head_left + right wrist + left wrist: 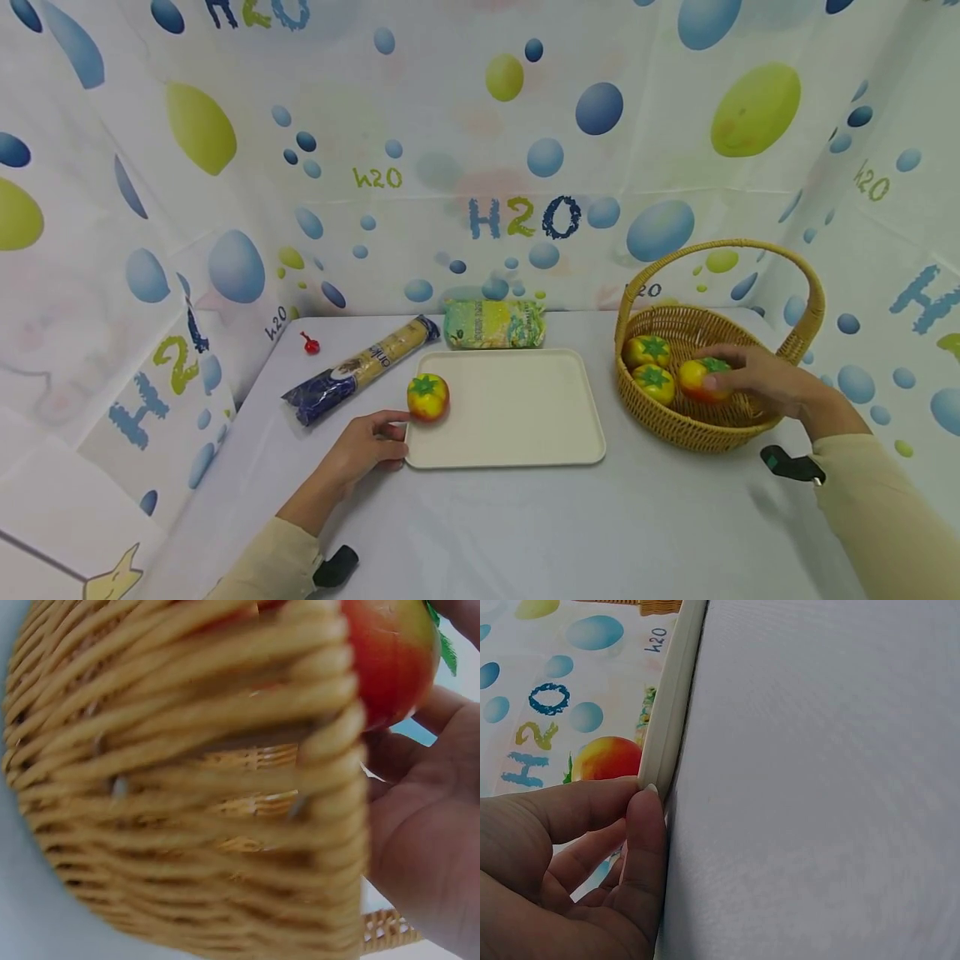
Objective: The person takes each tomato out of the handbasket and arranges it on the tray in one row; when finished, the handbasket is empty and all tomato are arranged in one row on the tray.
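In the head view my left hand (367, 450) is at the left edge of a cream tray (517, 408). Thumb and fingers pinch the tray's rim (664, 727) in the left wrist view. A yellow-red tomato (428, 397) with a green leafy top sits at the tray's left side, close to those fingertips. My right hand (768, 382) reaches over a wicker basket (701, 437) and grips another tomato (699, 382) inside it. Two more tomatoes, one behind (647, 351) and one in front (655, 384), lie at the basket's left. The basket's wall hides part of the right hand's fingers in the right wrist view.
Behind the tray lies a green-yellow packet (495, 323). A long pasta-like pack (360, 367) with a blue end lies slanted to its left. A small red item (310, 343) is at the far left. The basket's tall handle (738, 243) arches over it.
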The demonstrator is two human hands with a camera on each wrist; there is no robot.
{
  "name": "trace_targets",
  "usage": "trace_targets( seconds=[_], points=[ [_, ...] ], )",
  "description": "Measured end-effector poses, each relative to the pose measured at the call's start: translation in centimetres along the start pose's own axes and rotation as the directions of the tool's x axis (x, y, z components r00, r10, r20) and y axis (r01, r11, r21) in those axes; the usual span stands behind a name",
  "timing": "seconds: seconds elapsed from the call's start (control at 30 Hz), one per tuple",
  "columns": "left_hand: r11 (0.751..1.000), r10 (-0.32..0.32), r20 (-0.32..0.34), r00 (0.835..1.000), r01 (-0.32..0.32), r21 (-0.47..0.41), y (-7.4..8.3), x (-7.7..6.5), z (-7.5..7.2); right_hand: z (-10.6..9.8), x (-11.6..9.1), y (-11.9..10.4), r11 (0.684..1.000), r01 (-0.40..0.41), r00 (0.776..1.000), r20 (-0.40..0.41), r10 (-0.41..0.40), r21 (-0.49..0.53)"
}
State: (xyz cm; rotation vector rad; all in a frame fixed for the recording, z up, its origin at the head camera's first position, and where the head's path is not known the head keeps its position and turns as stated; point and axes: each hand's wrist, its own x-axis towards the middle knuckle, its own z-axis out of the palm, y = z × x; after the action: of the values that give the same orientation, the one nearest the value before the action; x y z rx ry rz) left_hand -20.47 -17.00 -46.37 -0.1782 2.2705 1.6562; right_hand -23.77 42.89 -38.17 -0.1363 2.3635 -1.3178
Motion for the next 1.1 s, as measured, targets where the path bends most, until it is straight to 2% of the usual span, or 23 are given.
trace_targets(
  seconds=[0.5,0.77,1.1],
  points=[
    [1.000,-0.007,-0.001,1.000,0.007,0.009,0.1,-0.1,0.0,0.8,-0.5,-5.0,0.990,0.115,0.988,-0.092,-0.122,-0.083],
    [1.000,-0.001,-0.002,1.000,0.001,0.008,-0.1,0.0,0.0,2.3,-0.8,-7.5,0.977,0.152,0.978,-0.123,-0.171,-0.149],
    [1.000,0.004,-0.005,1.000,-0.003,0.006,-0.2,0.0,0.0,5.0,0.4,-10.5,0.959,0.231,0.966,-0.081,-0.247,-0.166]
  ],
)
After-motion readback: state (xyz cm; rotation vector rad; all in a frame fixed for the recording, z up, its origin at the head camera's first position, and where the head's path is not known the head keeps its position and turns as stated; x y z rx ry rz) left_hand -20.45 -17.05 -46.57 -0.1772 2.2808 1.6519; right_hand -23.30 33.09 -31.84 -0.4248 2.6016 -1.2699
